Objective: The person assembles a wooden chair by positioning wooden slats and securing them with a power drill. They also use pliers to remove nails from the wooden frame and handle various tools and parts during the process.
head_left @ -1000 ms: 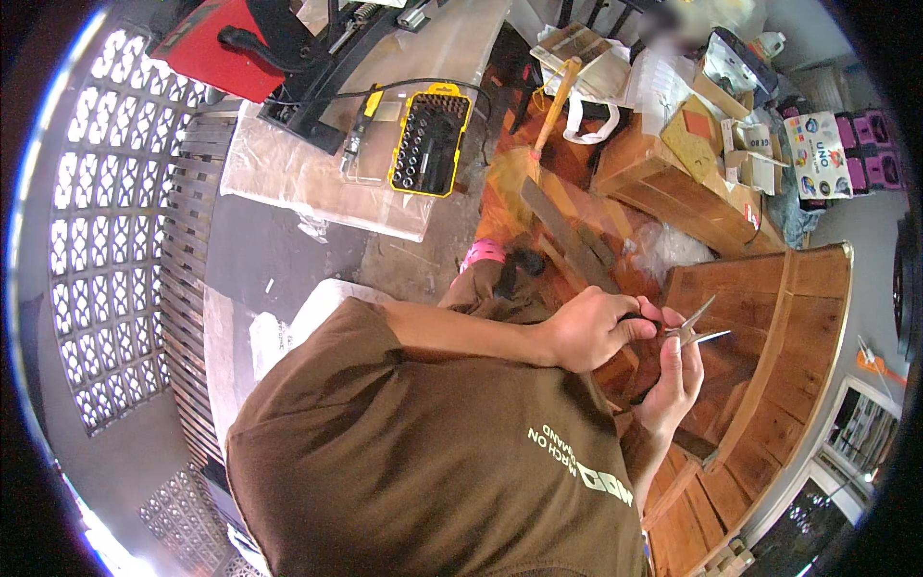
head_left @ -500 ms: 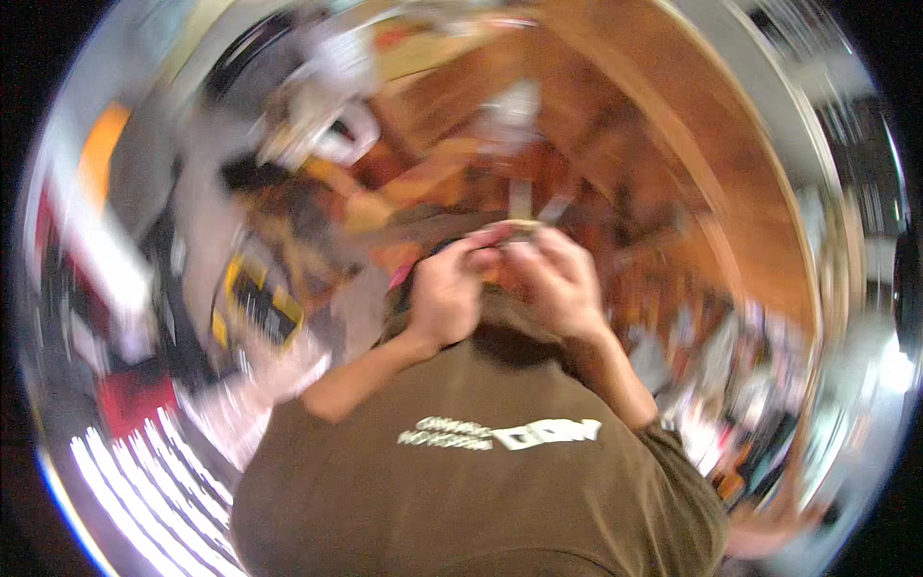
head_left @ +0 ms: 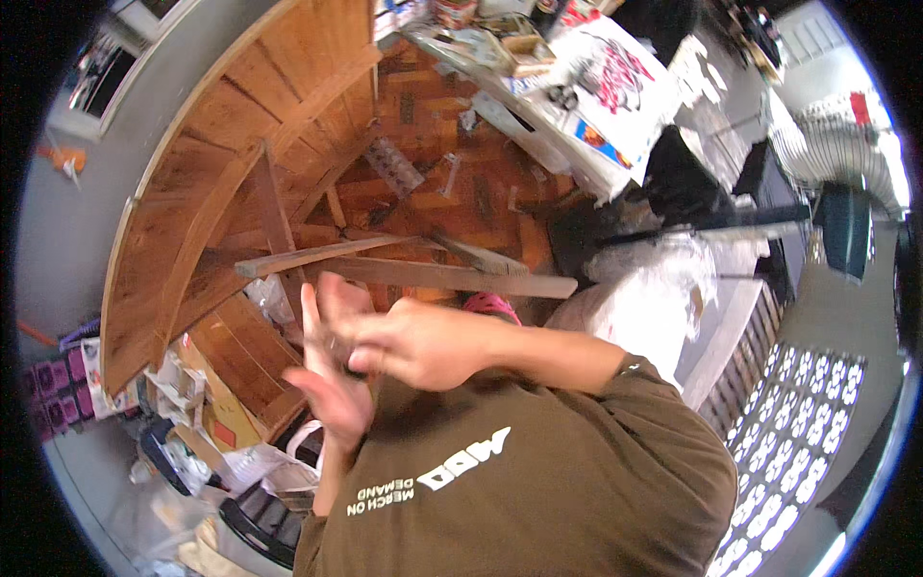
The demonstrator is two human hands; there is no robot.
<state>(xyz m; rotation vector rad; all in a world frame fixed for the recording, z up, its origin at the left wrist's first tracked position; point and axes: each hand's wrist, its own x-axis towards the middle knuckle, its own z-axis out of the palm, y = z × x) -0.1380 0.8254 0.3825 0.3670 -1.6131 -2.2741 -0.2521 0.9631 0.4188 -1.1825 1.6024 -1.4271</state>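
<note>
In front of my chest, my left hand (head_left: 336, 389) is open, palm turned up, with its thumb spread and its fingers stretched out. Over that palm my right hand (head_left: 423, 341) is closed, its fingertips drawn together near the left fingers. A small dark spot shows between the hands, too blurred to name. Just beyond them lie long wooden bars (head_left: 413, 272), crossing one another low over the floor.
A large wooden panel (head_left: 207, 183) with ribs leans at the left. Brown parquet floor (head_left: 423, 115) holds scraps. A cluttered table (head_left: 649, 120) stands far right, with clear plastic wrap (head_left: 663, 279) nearer. Bags and a black chair (head_left: 255, 529) sit at lower left.
My view has swung round, so the wooden panel is now on the left and the cluttered table on the right. My left hand has opened from a pinch, with the right hand over it.
</note>
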